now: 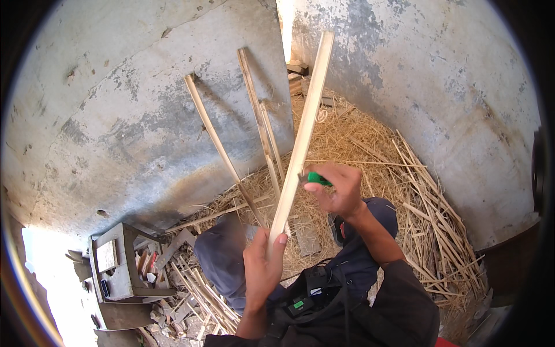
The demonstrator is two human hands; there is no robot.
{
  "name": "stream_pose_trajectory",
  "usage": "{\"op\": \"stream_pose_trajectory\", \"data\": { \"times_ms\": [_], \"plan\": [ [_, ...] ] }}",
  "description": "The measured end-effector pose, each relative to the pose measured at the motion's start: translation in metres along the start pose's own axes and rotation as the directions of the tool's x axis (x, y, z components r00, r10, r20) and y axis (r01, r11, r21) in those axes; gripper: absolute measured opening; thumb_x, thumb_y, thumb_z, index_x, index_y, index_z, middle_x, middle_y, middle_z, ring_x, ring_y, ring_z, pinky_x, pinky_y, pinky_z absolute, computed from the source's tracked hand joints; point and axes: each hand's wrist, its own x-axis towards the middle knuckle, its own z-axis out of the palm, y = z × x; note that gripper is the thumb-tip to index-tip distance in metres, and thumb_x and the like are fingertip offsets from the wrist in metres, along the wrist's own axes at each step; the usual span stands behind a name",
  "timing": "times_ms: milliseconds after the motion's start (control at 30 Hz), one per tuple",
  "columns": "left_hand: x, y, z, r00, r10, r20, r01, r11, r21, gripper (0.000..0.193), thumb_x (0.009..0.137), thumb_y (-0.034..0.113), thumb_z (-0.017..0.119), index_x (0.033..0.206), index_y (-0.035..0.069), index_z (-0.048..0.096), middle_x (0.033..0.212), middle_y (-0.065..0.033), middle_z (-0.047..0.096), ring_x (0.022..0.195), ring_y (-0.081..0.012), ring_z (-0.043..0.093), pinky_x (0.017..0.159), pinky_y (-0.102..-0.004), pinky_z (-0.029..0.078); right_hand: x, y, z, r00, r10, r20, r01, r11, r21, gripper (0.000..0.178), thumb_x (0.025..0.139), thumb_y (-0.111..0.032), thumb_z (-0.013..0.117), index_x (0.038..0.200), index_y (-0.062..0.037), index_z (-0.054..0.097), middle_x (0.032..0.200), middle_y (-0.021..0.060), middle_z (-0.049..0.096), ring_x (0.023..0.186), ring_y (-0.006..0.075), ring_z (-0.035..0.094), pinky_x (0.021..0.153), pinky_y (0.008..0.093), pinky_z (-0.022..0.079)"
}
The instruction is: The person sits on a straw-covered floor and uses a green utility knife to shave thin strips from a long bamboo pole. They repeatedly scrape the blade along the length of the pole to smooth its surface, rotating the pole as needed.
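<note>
A long pale strip, apparently split bamboo or wood (307, 121), slants up and away in front of me. Its near end is gripped by my left hand (263, 265), fingers wrapped round it. My right hand (338, 188) is closed on a small tool with a green handle (318, 179). The tool's dark metal end meets the strip's right edge about midway along; its exact kind is too small to make out. A thin curl of shaving (321, 115) hangs by the strip's right edge higher up.
Several similar strips (215, 134) lean on the grey wall (139, 110) at the left. Straw-like shavings (364, 136) cover the floor ahead. Long thin sticks (436, 225) are heaped at the right, more (202, 286) at lower left. A wooden stool-like box (124, 254) holding small items stands left.
</note>
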Motion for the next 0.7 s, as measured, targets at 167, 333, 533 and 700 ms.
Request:
{"op": "stream_pose_trajectory", "data": {
  "times_ms": [167, 333, 533, 700],
  "plan": [
    [-0.010, -0.010, -0.001, 1.000, -0.012, 0.014, 0.011, 0.999, 0.046, 0.023, 0.108, 0.022, 0.071, 0.101, 0.000, 0.066, 0.065, -0.0068, 0.059, 0.059, -0.0090, 0.053, 0.055, -0.0326, 0.043, 0.005, 0.013, -0.010, 0.996, 0.092, 0.005, -0.091, 0.995, -0.035, 0.030, 0.098, -0.035, 0.081, 0.100, -0.0052, 0.080, 0.082, 0.0090, 0.076, 0.066, 0.0239, 0.075, 0.059, 0.0346, 0.056],
    [-0.014, -0.011, -0.007, 1.000, -0.022, 0.014, 0.021, 0.999, 0.049, 0.025, 0.108, 0.023, 0.071, 0.099, -0.001, 0.067, 0.064, -0.0061, 0.058, 0.059, -0.0085, 0.052, 0.055, -0.0320, 0.043, 0.005, 0.015, -0.010, 0.994, 0.105, 0.024, -0.103, 0.993, -0.048, 0.030, 0.098, -0.035, 0.081, 0.100, -0.0047, 0.080, 0.082, 0.0094, 0.076, 0.066, 0.0238, 0.075, 0.059, 0.0344, 0.056],
    [-0.023, -0.017, -0.011, 0.996, -0.081, 0.035, 0.078, 0.995, 0.068, 0.027, 0.108, 0.025, 0.071, 0.100, -0.001, 0.068, 0.063, -0.0054, 0.057, 0.059, -0.0081, 0.051, 0.055, -0.0318, 0.042, 0.009, 0.025, -0.011, 0.992, 0.128, -0.005, -0.128, 0.990, -0.059, 0.031, 0.099, -0.035, 0.080, 0.101, -0.0043, 0.080, 0.084, 0.0095, 0.078, 0.068, 0.0240, 0.076, 0.060, 0.0336, 0.057],
    [-0.029, -0.025, -0.011, 0.996, -0.081, 0.034, 0.079, 0.995, 0.062, 0.026, 0.107, 0.025, 0.072, 0.104, 0.000, 0.068, 0.063, -0.0068, 0.058, 0.059, -0.0088, 0.052, 0.055, -0.0324, 0.043, 0.011, 0.033, -0.013, 0.992, 0.125, -0.009, -0.125, 0.988, -0.087, 0.033, 0.100, -0.036, 0.080, 0.102, -0.0039, 0.080, 0.084, 0.0102, 0.079, 0.069, 0.0236, 0.077, 0.061, 0.0331, 0.058]
  ]
}}
